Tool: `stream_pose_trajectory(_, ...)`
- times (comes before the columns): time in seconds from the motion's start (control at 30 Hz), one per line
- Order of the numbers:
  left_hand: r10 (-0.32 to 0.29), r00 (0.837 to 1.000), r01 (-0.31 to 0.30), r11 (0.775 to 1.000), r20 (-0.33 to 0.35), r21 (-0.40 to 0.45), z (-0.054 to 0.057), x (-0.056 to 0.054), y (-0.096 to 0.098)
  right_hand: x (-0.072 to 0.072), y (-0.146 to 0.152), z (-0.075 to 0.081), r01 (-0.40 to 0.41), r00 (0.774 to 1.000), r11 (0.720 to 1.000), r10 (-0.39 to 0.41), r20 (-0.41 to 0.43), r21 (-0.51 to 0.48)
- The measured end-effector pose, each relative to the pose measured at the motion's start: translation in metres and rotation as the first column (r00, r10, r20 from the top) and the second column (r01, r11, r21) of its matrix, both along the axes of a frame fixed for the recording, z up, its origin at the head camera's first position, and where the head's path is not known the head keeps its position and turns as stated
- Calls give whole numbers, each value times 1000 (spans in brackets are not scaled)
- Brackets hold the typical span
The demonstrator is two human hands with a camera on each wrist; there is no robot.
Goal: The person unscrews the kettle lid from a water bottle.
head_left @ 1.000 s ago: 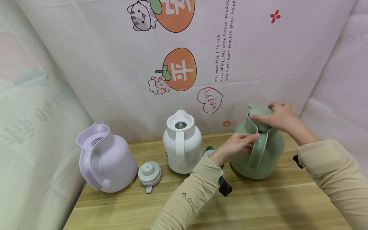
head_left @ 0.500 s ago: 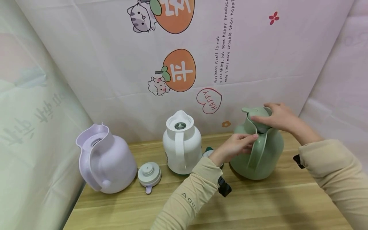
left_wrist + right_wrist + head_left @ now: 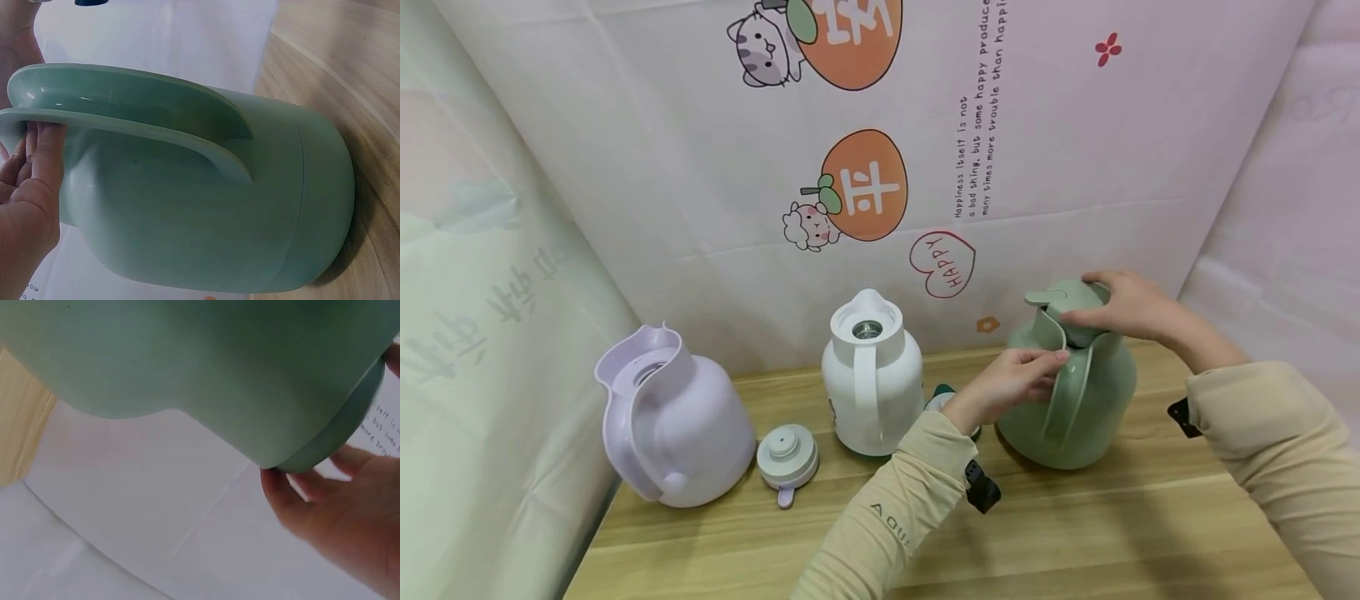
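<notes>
A green vacuum jug point(image 3: 1105, 408) stands upright at the right of the table. My left hand point(image 3: 1011, 385) pinches the top of its handle point(image 3: 1070, 392) near the neck; in the left wrist view the fingers point(image 3: 44, 153) reach in under the handle's edge. With my right hand point(image 3: 1131, 310) I grip the green lid point(image 3: 1081, 293), which sits in the jug's mouth with its tab pointing left. From the right wrist camera, fingertips show curled round the rim of the lid point(image 3: 340, 434). The jug's spout is hidden behind the lid and hand.
A white vacuum jug point(image 3: 883, 383) without its lid stands mid-table, a lilac lidless jug point(image 3: 700, 433) at the left. Between them lies a grey lid with a lilac tab point(image 3: 787, 457). Another lid with a dark green tab point(image 3: 943, 395) is partly behind my left forearm. A printed cloth point(image 3: 700, 167) hangs behind.
My right hand has turned the green lid, its tab swinging from the back round to the left. The lid appears slightly lower. My left hand keeps its hold on the handle.
</notes>
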State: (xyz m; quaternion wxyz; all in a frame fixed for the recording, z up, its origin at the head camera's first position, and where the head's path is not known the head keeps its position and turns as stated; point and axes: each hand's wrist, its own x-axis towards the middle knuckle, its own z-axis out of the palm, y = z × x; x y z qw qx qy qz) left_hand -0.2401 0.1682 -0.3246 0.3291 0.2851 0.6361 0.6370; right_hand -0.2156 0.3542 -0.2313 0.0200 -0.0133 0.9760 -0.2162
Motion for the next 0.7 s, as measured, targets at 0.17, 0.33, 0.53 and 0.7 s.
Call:
stream_pose_trajectory(0.17,6,1000,-6,1000,-1,2,-1,-1,0,1,2,3,-42,998,997,45,43,-71)
stream_pose_trajectory(0.33,-1,1000,1,1000,2,4,-2,-1,1,5,-9,3,80,997,997,-80,4,18)
stream_pose_trajectory(0.53,6,1000,-6,1000,9,-3,-1,-1,1,8,-18,1,163,985,986,-160,-66,39)
stream_pose_trajectory(0.7,2,1000,-2,1000,10,0,0,-1,1,7,-13,2,128,991,990,-125,-55,57)
